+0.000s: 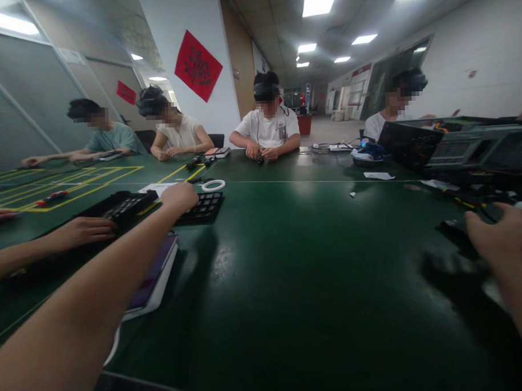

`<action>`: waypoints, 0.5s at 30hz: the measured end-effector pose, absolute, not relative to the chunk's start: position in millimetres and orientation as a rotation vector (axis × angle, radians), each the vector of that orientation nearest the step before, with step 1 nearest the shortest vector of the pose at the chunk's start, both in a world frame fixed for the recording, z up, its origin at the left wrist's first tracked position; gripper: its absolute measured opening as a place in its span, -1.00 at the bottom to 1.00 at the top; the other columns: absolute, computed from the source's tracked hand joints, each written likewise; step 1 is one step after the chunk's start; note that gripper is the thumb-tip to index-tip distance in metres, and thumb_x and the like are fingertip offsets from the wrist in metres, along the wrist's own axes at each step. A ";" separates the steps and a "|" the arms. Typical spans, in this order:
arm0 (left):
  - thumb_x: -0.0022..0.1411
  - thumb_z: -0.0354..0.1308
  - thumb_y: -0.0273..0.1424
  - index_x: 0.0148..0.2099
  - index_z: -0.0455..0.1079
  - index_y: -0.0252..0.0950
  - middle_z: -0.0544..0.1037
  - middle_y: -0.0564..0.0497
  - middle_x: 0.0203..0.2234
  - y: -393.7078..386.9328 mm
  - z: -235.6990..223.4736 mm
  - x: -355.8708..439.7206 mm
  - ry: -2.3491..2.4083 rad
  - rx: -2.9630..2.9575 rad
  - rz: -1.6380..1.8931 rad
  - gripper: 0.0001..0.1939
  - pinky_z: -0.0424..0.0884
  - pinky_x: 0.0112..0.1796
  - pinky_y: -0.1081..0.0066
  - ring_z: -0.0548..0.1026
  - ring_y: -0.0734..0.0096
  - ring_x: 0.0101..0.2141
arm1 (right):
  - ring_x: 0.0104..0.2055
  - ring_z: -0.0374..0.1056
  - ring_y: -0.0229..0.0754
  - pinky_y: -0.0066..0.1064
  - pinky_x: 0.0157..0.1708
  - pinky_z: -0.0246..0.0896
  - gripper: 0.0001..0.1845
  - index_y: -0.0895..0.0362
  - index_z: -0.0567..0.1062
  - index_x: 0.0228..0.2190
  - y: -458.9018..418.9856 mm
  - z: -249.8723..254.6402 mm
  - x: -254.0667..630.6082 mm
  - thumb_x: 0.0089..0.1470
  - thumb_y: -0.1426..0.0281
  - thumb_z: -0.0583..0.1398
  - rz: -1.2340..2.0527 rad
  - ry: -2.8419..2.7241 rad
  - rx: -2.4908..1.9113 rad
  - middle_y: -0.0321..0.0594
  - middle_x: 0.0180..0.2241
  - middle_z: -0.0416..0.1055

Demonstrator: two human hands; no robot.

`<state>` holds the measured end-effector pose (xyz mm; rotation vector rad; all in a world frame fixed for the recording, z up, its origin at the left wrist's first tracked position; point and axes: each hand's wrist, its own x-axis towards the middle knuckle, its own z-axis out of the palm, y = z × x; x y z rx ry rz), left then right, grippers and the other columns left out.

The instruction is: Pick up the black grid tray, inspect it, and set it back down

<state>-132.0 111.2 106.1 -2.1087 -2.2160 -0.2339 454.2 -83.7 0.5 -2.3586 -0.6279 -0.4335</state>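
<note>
My left arm stretches from the bottom left across the green table [289,263]. My left hand [179,195] is curled, knuckles up, on the near left corner of a black keyboard [204,208]. A purple-covered notebook [155,276] lies under my forearm. My right hand [502,232] comes in from the right, blurred, with its fingers stretched out over dark, smeared objects [454,263] on the table. Nothing shows in it.
A co-worker's hand [84,230] rests on a second black keyboard [122,205] at the left. A white ring [213,186] lies beyond the keyboards. Black equipment cases [469,148] and cables crowd the right side. Several people sit along the far edge.
</note>
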 end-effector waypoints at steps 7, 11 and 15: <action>0.28 -0.15 -0.22 -0.27 0.43 -0.27 0.53 -0.11 -0.31 16.2 92.8 -51.9 -1.927 -2.218 -0.215 -0.63 0.31 -0.26 0.31 0.44 0.19 -0.25 | -0.06 0.32 0.07 -0.17 0.00 0.15 -0.57 0.30 0.54 -0.24 -95.3 39.3 421.1 -0.15 0.37 0.09 -0.564 -0.975 -2.050 0.06 -0.19 0.47; 0.28 -0.17 -0.25 -0.33 0.40 -0.22 0.52 -0.09 -0.38 -50.8 53.5 5.5 -1.594 -2.666 -0.138 -0.66 0.31 -0.36 0.30 0.46 0.22 -0.37 | -0.11 0.34 0.00 -0.24 -0.01 0.16 -0.60 0.31 0.55 -0.29 -107.7 58.1 412.6 -0.11 0.36 0.07 -0.590 -0.995 -1.948 0.06 -0.22 0.48; 0.29 -0.17 -0.35 -0.27 0.38 -0.25 0.51 -0.09 -0.39 -81.8 23.2 38.7 -1.263 -2.972 -0.005 -0.71 0.31 -0.34 0.31 0.46 0.23 -0.34 | -0.14 0.36 -0.04 -0.26 -0.05 0.21 -0.59 0.32 0.55 -0.26 -119.2 69.6 418.4 -0.13 0.37 0.10 -0.577 -0.830 -1.893 0.04 -0.21 0.48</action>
